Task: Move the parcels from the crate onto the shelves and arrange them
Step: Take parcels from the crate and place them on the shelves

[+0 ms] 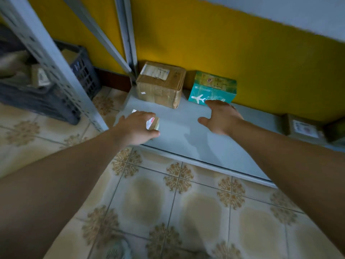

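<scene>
Gripping left hand (137, 128) holds small parcel (154, 124) label-up.

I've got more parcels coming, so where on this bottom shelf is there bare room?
The pale shelf board is bare along its front, between the small parcel under the left hand and the labelled cardboard box at right. Crowded at back: brown taped cardboard box and teal aeroplane-printed box.

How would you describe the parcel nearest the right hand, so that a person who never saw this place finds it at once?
Look at the low grey shelf against the yellow wall. Two boxes stand at its back near the metal post; take the teal box on the right. Unlike the plain brown box beside it, it bears a white aeroplane.
</scene>
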`<state>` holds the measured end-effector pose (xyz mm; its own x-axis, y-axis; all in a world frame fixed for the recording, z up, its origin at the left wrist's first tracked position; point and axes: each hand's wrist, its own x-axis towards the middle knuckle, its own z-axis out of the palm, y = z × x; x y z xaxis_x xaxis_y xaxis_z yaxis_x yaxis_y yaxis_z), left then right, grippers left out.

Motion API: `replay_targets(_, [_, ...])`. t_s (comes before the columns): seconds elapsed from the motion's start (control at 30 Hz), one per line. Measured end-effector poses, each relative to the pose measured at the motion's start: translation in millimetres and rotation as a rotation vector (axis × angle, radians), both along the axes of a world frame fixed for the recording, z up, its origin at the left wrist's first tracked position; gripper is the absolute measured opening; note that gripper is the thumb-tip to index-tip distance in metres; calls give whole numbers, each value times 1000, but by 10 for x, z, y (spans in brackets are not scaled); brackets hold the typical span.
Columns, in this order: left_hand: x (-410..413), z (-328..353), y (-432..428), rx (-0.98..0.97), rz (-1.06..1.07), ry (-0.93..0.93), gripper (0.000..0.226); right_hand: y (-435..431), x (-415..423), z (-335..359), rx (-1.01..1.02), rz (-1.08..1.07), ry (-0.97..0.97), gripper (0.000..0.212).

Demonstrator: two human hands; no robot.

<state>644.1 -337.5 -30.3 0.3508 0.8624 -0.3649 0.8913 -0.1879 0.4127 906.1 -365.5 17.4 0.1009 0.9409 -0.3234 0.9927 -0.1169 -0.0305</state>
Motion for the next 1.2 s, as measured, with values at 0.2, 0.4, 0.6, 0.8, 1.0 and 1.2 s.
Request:
replay_targets(0.2, [-550, 1682, -978, -16, -3, 8, 75, -682, -703, 1450, -122, 70, 64, 72])
replay_targets(0.4, [-1348, 3397, -1740, 113, -148, 190, 71, -1397, -1530, 3046, -97, 119, 117, 74])
replay_targets(0.6, [-2352, 4941, -2441, 303, -111, 221, 68, -1928, -2524, 4459, 103, 136, 143, 72])
replay_targets(0.8, [-3332, 5779, -3102, 425, -58, 348, 67, -2262, -3564, 5287, 205, 309, 98, 76])
replay_targets(1.0, [-3904, 5993, -3214, 463, 43, 374, 68, -2079, -4261, 5599, 243, 464, 50, 74])
replay_targets(1.2, [-4098, 5838, -2614, 401, 52, 410, 66, -1406, -4561, 5393, 229, 506, 28, 71])
